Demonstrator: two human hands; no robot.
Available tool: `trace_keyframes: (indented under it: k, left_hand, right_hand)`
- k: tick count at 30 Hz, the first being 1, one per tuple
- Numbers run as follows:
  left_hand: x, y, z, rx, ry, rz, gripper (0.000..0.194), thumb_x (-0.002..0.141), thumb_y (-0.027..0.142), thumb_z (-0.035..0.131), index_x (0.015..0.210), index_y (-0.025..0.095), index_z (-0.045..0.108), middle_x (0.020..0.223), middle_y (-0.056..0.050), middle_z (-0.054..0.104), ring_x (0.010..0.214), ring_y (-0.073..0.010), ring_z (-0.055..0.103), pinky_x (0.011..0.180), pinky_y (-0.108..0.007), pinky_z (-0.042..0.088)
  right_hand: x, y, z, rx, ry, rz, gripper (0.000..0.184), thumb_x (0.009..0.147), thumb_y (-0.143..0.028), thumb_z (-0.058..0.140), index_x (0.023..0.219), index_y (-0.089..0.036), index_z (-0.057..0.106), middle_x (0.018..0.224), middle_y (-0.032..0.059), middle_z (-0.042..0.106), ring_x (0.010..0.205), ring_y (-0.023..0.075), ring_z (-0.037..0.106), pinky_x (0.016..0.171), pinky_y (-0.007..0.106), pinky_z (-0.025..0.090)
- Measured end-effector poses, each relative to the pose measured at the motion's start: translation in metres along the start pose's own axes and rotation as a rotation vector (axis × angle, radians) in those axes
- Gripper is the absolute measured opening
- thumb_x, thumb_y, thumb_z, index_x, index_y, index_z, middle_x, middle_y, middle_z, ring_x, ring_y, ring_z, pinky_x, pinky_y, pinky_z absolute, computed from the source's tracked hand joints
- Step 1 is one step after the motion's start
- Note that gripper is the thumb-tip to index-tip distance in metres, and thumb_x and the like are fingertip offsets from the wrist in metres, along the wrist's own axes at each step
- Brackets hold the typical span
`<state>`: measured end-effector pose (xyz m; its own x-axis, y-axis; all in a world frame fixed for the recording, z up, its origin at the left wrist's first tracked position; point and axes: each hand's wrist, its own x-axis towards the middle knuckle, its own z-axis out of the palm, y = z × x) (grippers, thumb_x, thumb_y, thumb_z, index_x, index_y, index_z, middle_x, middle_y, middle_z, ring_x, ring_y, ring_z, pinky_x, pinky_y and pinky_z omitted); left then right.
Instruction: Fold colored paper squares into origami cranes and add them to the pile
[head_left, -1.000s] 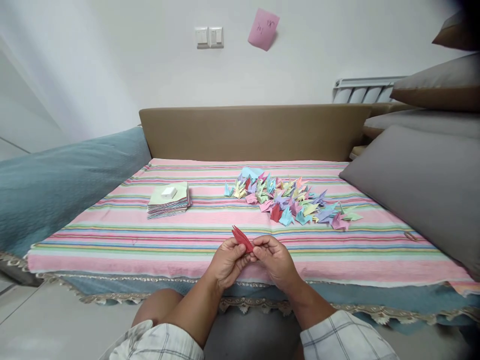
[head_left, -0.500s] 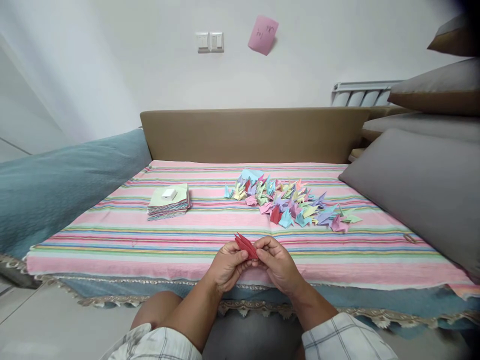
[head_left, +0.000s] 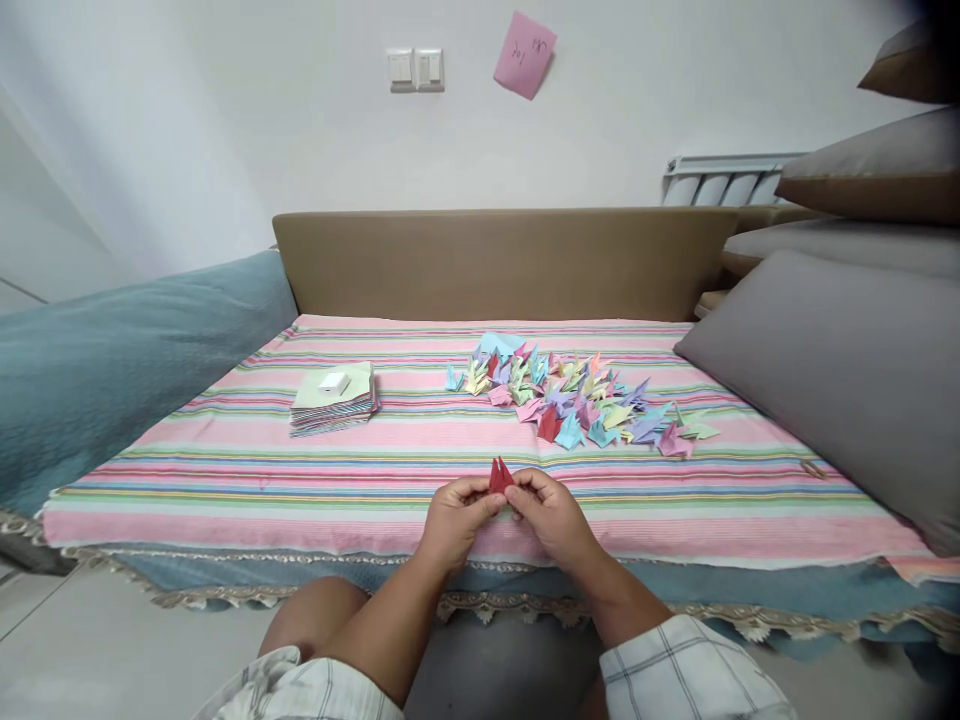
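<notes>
A folded piece of red origami paper (head_left: pixel 500 477) is pinched between my two hands, its narrow points facing up and away from me. My left hand (head_left: pixel 459 518) grips its left side between thumb and fingers. On the right side, my right hand (head_left: pixel 549 512) closes on it the same way. The lower part of the paper is covered by my fingertips. Beyond my hands lies a spread of folded paper cranes (head_left: pixel 577 400) in several colours. To the left stands a stack of square paper sheets (head_left: pixel 334 410) with a small white block (head_left: pixel 334 383) on top.
Everything rests on a striped cloth (head_left: pixel 225 470) over a seat with a brown backrest (head_left: pixel 495 265). Grey cushions (head_left: pixel 840 380) are piled on the right, and a blue armrest (head_left: pixel 150 350) borders the left. A small brown loop (head_left: pixel 812 469) lies near the cushions.
The red paper has turned from leaning left to pointing nearly straight up, and less of it shows. My left fingers have shifted along it; both hands still hold it.
</notes>
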<state>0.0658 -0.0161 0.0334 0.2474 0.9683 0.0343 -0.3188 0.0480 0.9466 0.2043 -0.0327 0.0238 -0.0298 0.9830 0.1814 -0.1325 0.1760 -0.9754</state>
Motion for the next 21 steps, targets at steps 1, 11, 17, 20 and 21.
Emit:
trace_keyframes:
  k: [1, 11, 17, 20, 21]
  left_hand:
    - [-0.0010, 0.0013, 0.0003, -0.022, -0.045, -0.015, 0.025, 0.053, 0.025, 0.080, 0.075, 0.015, 0.073, 0.068, -0.002, 0.069, 0.063, -0.0137, 0.060, 0.064, -0.025, 0.047]
    - [-0.0093, 0.0090, 0.0046, -0.230, -0.190, -0.142, 0.028, 0.053, 0.029, 0.082, 0.069, 0.011, 0.067, 0.062, -0.004, 0.068, 0.057, -0.0137, 0.062, 0.058, -0.025, 0.047]
    - [-0.0080, 0.0041, 0.0049, -0.115, -0.128, -0.030, 0.025, 0.060, 0.026, 0.078, 0.075, 0.013, 0.063, 0.066, -0.002, 0.068, 0.060, -0.0133, 0.063, 0.065, -0.027, 0.049]
    - [-0.0078, 0.0017, 0.0061, -0.052, -0.120, 0.039, 0.022, 0.064, 0.025, 0.076, 0.076, 0.014, 0.061, 0.065, 0.000, 0.066, 0.062, -0.0111, 0.062, 0.066, -0.024, 0.048]
    - [-0.0078, 0.0011, 0.0063, -0.040, -0.120, 0.049, 0.022, 0.064, 0.025, 0.075, 0.076, 0.014, 0.060, 0.064, 0.001, 0.065, 0.062, -0.0105, 0.061, 0.065, -0.023, 0.048]
  right_hand:
    - [0.0001, 0.0008, -0.0005, 0.057, -0.019, 0.024, 0.023, 0.075, -0.041, 0.062, 0.077, -0.019, 0.058, 0.062, -0.0033, 0.053, 0.055, 0.0101, 0.045, 0.055, 0.024, 0.037]
    - [-0.0065, 0.0002, -0.0045, 0.311, -0.178, 0.096, 0.024, 0.076, -0.041, 0.064, 0.080, -0.019, 0.057, 0.061, -0.0032, 0.056, 0.055, 0.0097, 0.050, 0.058, 0.024, 0.039]
    - [-0.0038, -0.0007, -0.0037, 0.228, -0.103, 0.041, 0.022, 0.076, -0.038, 0.065, 0.081, -0.019, 0.057, 0.064, -0.0038, 0.054, 0.057, 0.0085, 0.048, 0.057, 0.023, 0.038]
    - [-0.0026, -0.0015, -0.0029, 0.202, -0.088, 0.054, 0.024, 0.073, -0.039, 0.067, 0.083, -0.019, 0.056, 0.066, -0.0043, 0.053, 0.056, 0.0082, 0.047, 0.055, 0.022, 0.037]
    - [-0.0026, -0.0017, -0.0028, 0.194, -0.090, 0.063, 0.025, 0.072, -0.039, 0.067, 0.082, -0.019, 0.056, 0.065, -0.0045, 0.052, 0.056, 0.0081, 0.046, 0.055, 0.022, 0.037]
